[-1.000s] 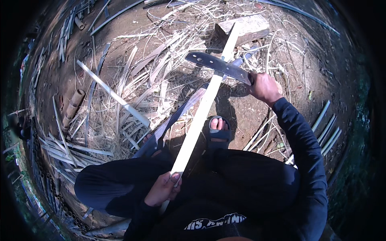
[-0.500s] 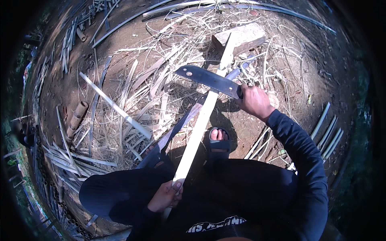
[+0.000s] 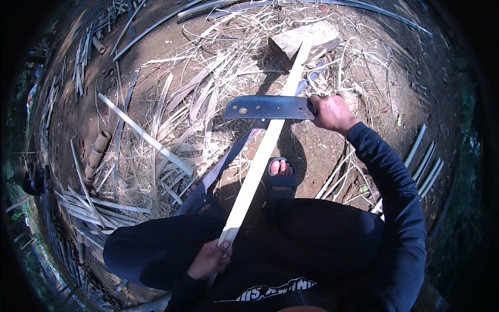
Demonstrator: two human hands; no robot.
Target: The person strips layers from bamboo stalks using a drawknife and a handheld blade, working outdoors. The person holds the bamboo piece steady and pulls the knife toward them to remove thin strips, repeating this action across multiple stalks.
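Observation:
A long pale bamboo strip [image 3: 253, 179] slants from my lap up to a wooden block [image 3: 304, 37], where its far end rests. My left hand [image 3: 210, 258] is closed round the strip's near end, thumb on top. In my right hand [image 3: 333, 113] is the handle of a machete [image 3: 267, 107], mostly hidden by my fingers. Its broad dark blade, dotted with a few holes or spots, points left and lies across the strip's upper half. Whether the edge bites into the strip I cannot tell.
Shavings and thin strips [image 3: 156, 140] litter the ground ahead. Another pale strip [image 3: 145, 134] lies to the left, near a bamboo tube [image 3: 97, 151]. Split strips pile up [image 3: 99, 208] by my left knee; several more [image 3: 427, 166] lie at right. My sandalled foot [image 3: 282, 174] is below the strip.
The machete's blade has turned from slanting to nearly level across the strip, its tip dropping toward me. My right hand has shifted slightly. My left hand keeps its hold.

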